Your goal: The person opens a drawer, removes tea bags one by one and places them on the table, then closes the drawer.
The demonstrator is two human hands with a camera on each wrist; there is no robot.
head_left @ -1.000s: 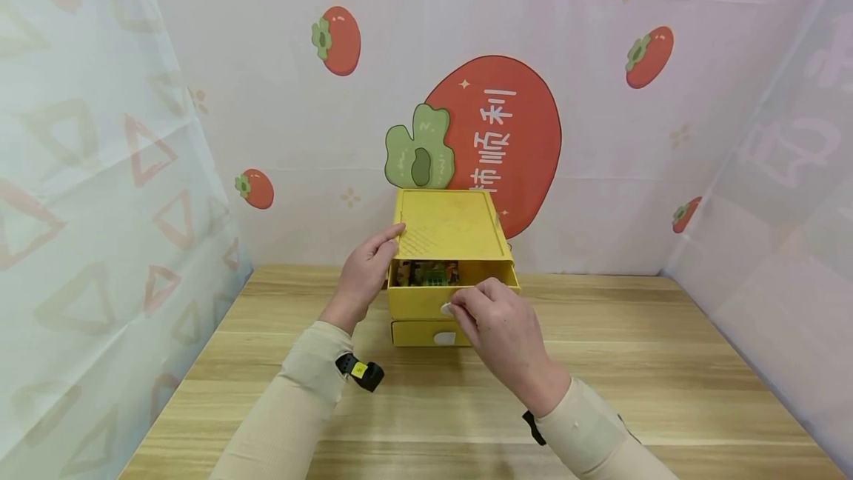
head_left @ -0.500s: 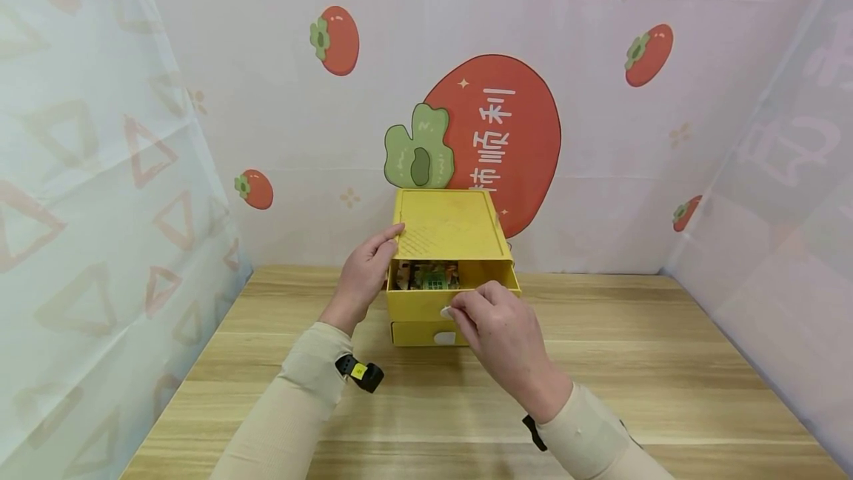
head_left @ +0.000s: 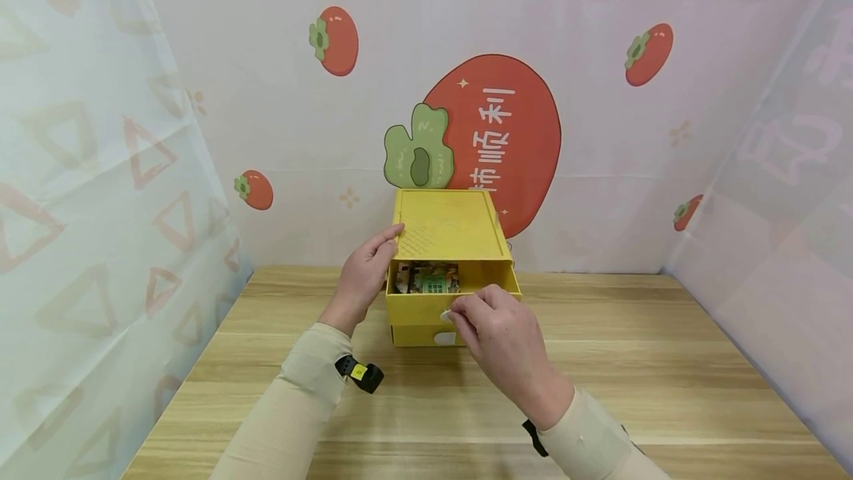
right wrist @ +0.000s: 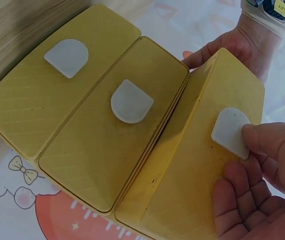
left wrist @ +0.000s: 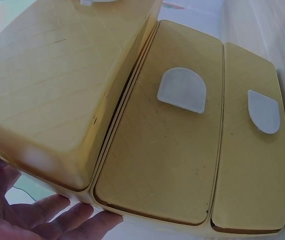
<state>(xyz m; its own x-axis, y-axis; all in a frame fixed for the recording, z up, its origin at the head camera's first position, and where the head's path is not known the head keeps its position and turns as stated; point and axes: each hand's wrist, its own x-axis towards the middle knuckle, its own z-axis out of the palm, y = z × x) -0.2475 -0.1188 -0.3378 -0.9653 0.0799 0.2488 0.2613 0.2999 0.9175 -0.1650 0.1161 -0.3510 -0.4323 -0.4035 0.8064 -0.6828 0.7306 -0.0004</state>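
Note:
A yellow drawer cabinet (head_left: pixel 456 222) stands on the table, with three stacked drawers that show in both wrist views. Its top drawer (head_left: pixel 415 310) is pulled out, and packets with dark and green print (head_left: pixel 429 279) lie in its left part. My right hand (head_left: pixel 504 335) pinches the white handle (right wrist: pixel 230 132) of this drawer between thumb and fingers. My left hand (head_left: pixel 363 276) rests against the cabinet's left side, one finger at the top edge. In the left wrist view its fingers (left wrist: pixel 65 220) lie fairly straight along the side. The middle and bottom drawers (left wrist: pixel 250 165) are closed.
A wooden table (head_left: pixel 280 398) lies under the cabinet. Behind it hangs a pale cloth (head_left: pixel 280 95) printed with red persimmons, and patterned cloth walls stand on the left and right.
My right hand has drawn the top drawer a little farther out towards me, and more of the packets inside shows. My left hand has stayed in place on the cabinet.

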